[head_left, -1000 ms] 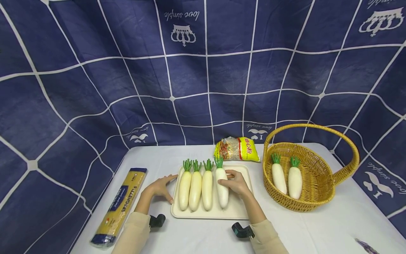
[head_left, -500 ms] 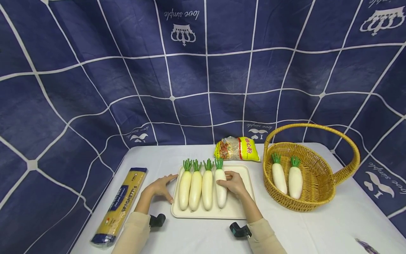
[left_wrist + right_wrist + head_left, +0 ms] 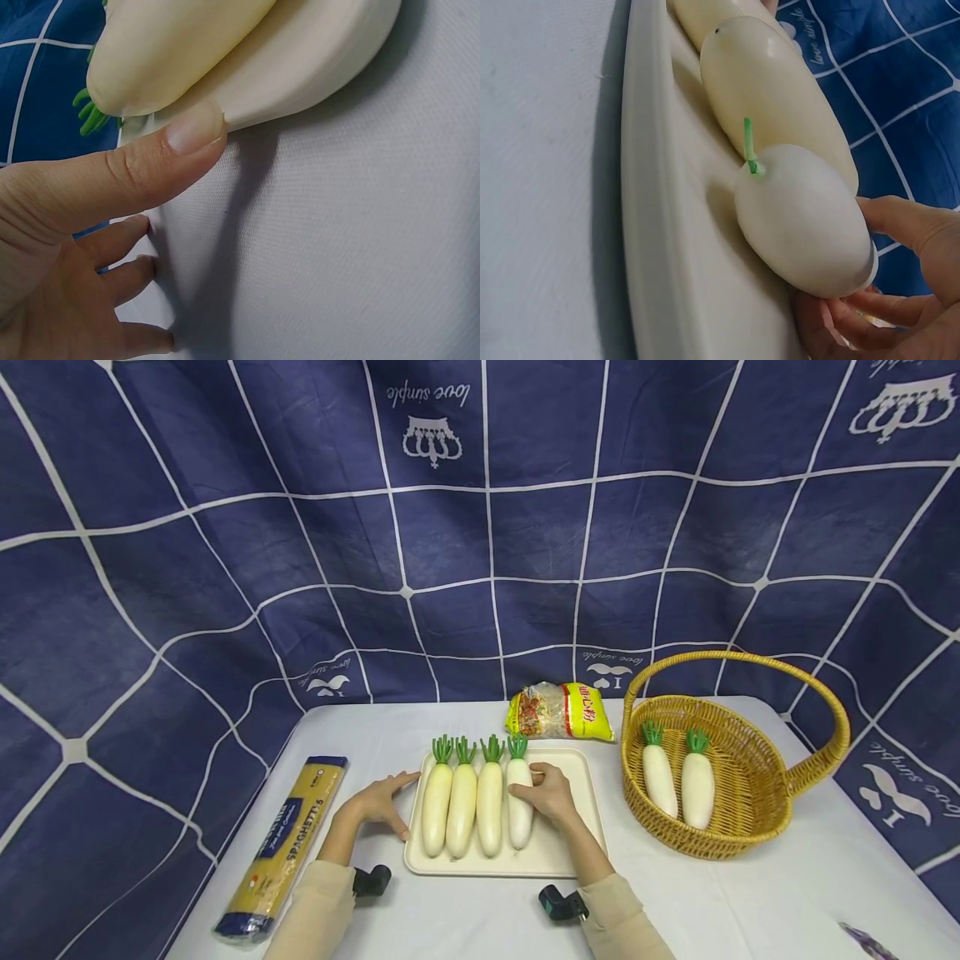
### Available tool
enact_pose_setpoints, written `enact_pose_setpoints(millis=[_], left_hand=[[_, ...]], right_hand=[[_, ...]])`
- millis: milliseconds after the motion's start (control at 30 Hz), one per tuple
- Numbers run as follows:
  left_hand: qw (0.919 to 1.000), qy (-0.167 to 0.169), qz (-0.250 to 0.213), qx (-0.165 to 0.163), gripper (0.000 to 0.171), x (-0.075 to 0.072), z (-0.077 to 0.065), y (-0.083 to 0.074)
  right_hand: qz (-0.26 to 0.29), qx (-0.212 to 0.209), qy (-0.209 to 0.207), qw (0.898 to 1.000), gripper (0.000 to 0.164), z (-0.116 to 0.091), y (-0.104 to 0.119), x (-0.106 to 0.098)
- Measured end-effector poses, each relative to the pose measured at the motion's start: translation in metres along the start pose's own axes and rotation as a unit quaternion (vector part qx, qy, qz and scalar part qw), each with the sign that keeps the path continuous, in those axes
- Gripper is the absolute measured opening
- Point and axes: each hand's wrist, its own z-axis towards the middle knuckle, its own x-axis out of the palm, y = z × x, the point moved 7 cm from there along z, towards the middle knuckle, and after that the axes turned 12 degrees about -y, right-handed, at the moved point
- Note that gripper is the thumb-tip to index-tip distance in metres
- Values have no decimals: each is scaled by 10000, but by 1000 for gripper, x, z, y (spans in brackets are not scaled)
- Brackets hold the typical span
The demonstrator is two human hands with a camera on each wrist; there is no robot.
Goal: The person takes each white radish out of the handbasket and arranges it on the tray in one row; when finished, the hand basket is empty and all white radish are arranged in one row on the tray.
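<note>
A cream tray [image 3: 555, 857] holds three yellowish radishes [image 3: 461, 810] side by side, green stubs toward the back. Right of them lies a whiter radish [image 3: 518, 822], close alongside the third. My right hand [image 3: 553, 793] grips this white radish from its right side, thumb over the top. In the right wrist view, its rounded end [image 3: 802, 221] with a thin green bit faces the camera, and my fingers are partly hidden beneath it. My left hand [image 3: 378, 803] is spread at the tray's left edge; in the left wrist view its thumb [image 3: 172, 150] touches the rim.
To the right stands a wicker basket [image 3: 697, 845] with a tall handle, two white radishes [image 3: 698, 789] inside. A spaghetti pack [image 3: 288, 843] lies at left. A yellow food bag [image 3: 562, 712] is behind the tray. A small purplish object [image 3: 866, 940] lies at the lower right.
My right hand has slid the white radish a little left, up close to the yellowish row. The left hand has stayed in place.
</note>
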Motion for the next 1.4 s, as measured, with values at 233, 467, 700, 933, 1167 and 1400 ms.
enact_pose_setpoints(millis=[233, 467, 700, 933, 1167, 1400], left_hand=[[10000, 2, -5, -51, 108, 1, 0, 1], [9999, 43, -51, -120, 109, 0, -1, 1], [9997, 112, -193, 36, 113, 0, 0, 1], [9998, 81, -150, -63, 110, -1, -1, -1], [10000, 20, -13, -46, 108, 0, -2, 0], [10000, 47, -58, -41, 109, 1, 0, 3]], right_hand=[[-146, -148, 9, 9998, 67, -2, 2, 1], [-671, -351, 90, 9971, 70, -6, 8, -4], [-955, -291, 261, 9947, 71, -12, 7, -13], [-1037, -338, 292, 9936, 71, -17, 7, -27], [-649, -96, 307, 9974, 71, -23, 7, -46], [-401, -164, 267, 9987, 72, -26, 12, -70]])
